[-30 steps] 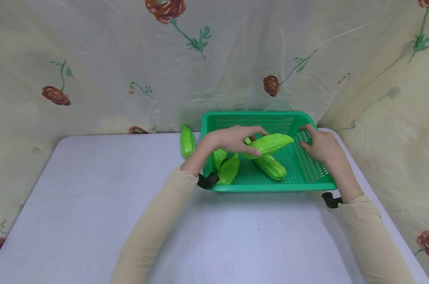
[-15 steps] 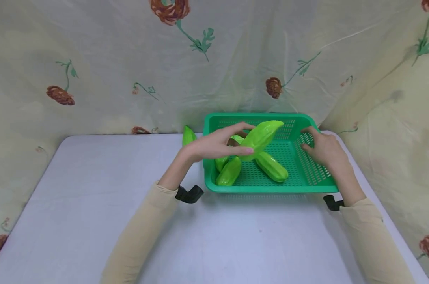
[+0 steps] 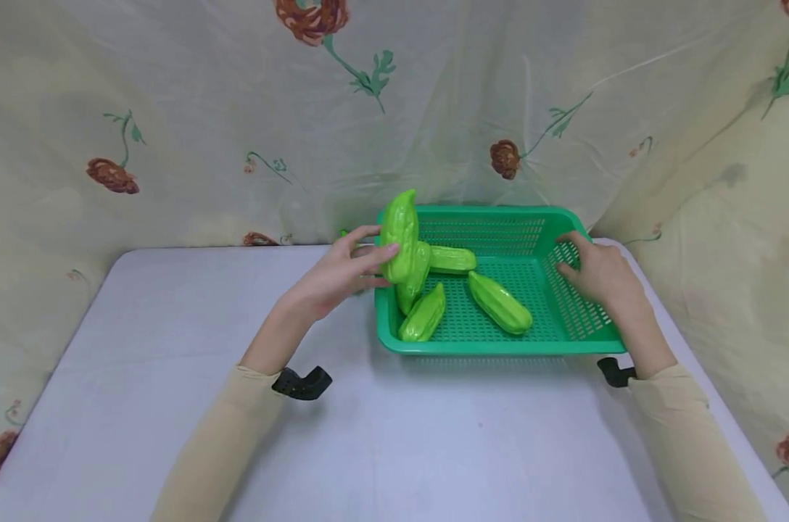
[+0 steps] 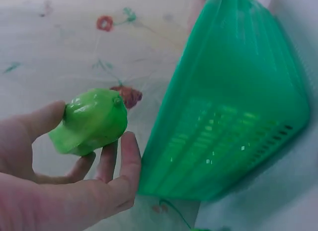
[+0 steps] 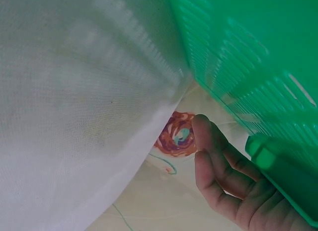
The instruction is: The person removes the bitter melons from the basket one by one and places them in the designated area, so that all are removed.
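Note:
A glossy light-green ribbed gourd [image 3: 399, 235] is pinched between the thumb and fingers of my left hand [image 3: 332, 279]. It is held tip up over the left rim of the green plastic basket [image 3: 499, 346]. The left wrist view shows the gourd's blunt end [image 4: 94, 121] beside the basket's outer wall [image 4: 223, 112]. My right hand [image 3: 600, 272] grips the basket's right rim, its fingers [image 5: 218, 176] curled outside the wall. Inside the basket lie several like gourds, one near the middle [image 3: 500, 303] and others toward the left side [image 3: 423, 313].
The basket stands at the back right of the white-covered table [image 3: 172, 377]. Another gourd [image 3: 344, 233] lies on the table left of the basket, mostly hidden behind my left hand. Flower-printed sheeting [image 3: 192, 123] hangs behind the table and along its right side.
My left hand has carried the gourd from over the basket's middle leftward to its left rim, turning it upright. Gourds under it have come into view. My right hand stays on the rim.

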{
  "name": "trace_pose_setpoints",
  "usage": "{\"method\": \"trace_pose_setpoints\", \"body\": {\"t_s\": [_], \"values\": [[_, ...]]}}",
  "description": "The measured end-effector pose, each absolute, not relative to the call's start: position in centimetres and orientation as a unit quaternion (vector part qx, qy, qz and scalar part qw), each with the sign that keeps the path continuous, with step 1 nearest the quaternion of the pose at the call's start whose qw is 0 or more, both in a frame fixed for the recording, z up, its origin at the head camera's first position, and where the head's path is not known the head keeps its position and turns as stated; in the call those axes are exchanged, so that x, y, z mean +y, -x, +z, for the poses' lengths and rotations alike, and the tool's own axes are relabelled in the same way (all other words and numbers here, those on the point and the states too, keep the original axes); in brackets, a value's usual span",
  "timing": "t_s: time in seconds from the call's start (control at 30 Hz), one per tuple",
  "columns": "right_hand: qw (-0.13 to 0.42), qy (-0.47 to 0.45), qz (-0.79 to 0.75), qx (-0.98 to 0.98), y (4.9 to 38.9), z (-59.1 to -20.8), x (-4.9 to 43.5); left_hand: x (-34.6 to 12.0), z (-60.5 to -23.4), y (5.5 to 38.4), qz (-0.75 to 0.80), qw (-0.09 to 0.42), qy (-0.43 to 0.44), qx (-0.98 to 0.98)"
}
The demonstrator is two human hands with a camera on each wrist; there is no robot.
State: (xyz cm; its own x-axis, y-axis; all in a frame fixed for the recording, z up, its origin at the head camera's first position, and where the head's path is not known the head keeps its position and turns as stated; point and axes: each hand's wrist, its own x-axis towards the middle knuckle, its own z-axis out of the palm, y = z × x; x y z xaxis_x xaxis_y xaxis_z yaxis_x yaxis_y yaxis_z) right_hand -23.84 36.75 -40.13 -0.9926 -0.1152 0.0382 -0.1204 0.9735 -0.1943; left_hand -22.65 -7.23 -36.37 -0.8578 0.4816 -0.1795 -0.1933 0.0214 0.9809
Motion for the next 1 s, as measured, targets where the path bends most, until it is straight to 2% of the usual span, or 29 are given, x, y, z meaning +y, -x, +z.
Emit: {"method": "trace_pose_setpoints", "body": {"t_s": [0.23,0.5,1.0], "values": [[0.02,-0.066,0.098,-0.993,24.0,-40.0,36.8,-10.7,-37.7,23.1,0.745,0.228,-0.022,0.626],[0.018,-0.064,0.101,-0.993,24.0,-40.2,36.9,-13.6,-39.2,23.3,0.746,0.216,-0.004,0.63],[0.014,-0.062,0.097,-0.993,24.0,-40.3,37.0,-15.7,-41.2,24.2,0.719,0.195,0.091,0.661]]}}
